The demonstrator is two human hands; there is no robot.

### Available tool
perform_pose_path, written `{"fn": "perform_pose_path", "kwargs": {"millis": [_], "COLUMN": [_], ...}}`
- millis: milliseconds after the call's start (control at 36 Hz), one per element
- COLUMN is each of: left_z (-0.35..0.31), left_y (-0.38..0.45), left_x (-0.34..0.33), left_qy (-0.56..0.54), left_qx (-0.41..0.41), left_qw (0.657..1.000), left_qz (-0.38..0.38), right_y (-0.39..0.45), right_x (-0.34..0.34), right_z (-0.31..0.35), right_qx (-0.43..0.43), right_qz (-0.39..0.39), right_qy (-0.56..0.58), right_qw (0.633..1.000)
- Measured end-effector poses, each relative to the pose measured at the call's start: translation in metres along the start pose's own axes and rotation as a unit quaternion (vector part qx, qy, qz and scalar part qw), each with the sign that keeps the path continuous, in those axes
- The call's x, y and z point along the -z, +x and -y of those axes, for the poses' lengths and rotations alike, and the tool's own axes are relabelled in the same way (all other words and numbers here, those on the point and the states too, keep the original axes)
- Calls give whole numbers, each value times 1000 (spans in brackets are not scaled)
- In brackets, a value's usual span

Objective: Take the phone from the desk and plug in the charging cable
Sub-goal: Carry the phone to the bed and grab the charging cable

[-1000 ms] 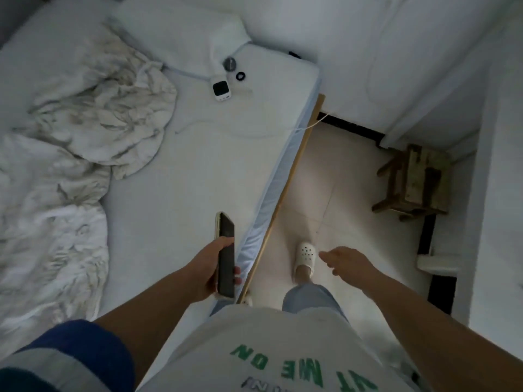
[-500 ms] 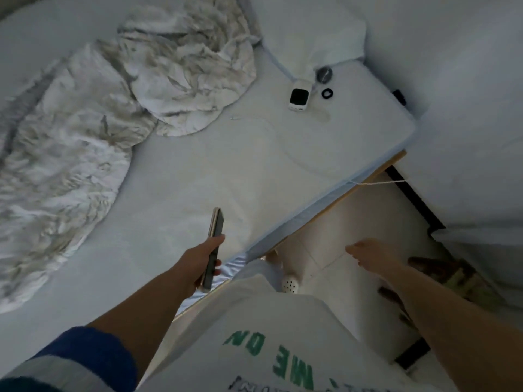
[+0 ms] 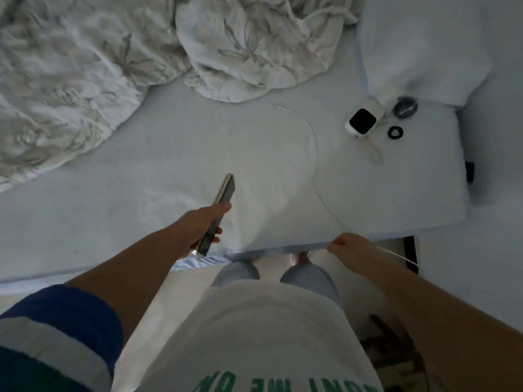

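Observation:
My left hand (image 3: 202, 226) grips a dark phone (image 3: 223, 193) edge-on, held over the white mattress (image 3: 169, 171). A thin white charging cable (image 3: 311, 140) curves across the mattress; its free plug end lies near the crumpled duvet, and the cable runs down over the bed's near edge. My right hand (image 3: 349, 247) pinches the cable at that edge, with the rest trailing off to the right toward the floor.
A crumpled patterned duvet (image 3: 113, 52) fills the upper left. A pillow (image 3: 424, 43) lies at the upper right. Beside it sit a small white device with a dark screen (image 3: 360, 123), a round grey object (image 3: 405, 106) and a black ring (image 3: 395, 132). A wooden stool (image 3: 390, 349) stands on the floor at the lower right.
My view has turned to face the bed squarely. My right hand moved from open air to the bed edge and pinched the cable. My left hand kept the phone.

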State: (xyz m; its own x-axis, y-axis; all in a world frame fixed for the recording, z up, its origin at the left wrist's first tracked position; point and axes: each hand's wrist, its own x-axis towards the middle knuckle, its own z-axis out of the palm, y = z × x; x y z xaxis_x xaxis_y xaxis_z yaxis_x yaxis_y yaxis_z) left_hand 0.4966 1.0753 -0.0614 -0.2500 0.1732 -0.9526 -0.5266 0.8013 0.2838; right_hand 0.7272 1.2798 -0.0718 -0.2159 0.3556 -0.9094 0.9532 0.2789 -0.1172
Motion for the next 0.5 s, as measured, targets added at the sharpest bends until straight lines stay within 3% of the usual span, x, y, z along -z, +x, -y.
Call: {"fn": "perform_pose_path", "kwargs": {"millis": [194,333,500], "left_z": [13,25,28], "left_y": [70,114,144], "left_x": [-35,-68,-91], "left_qy": [-115,-189,-254], "left_qx": [64,82,67], "left_qw": [989,976,964], "left_qz": [-67,-66,-39], "right_y": [131,220,279], "right_x": [59,94,89], "right_z": [35,73,95], "right_qx": [48,58,12], "right_qz": [50,-54,-109], "right_qy": [-54,-4,69], "right_qw": [996,997,992]}}
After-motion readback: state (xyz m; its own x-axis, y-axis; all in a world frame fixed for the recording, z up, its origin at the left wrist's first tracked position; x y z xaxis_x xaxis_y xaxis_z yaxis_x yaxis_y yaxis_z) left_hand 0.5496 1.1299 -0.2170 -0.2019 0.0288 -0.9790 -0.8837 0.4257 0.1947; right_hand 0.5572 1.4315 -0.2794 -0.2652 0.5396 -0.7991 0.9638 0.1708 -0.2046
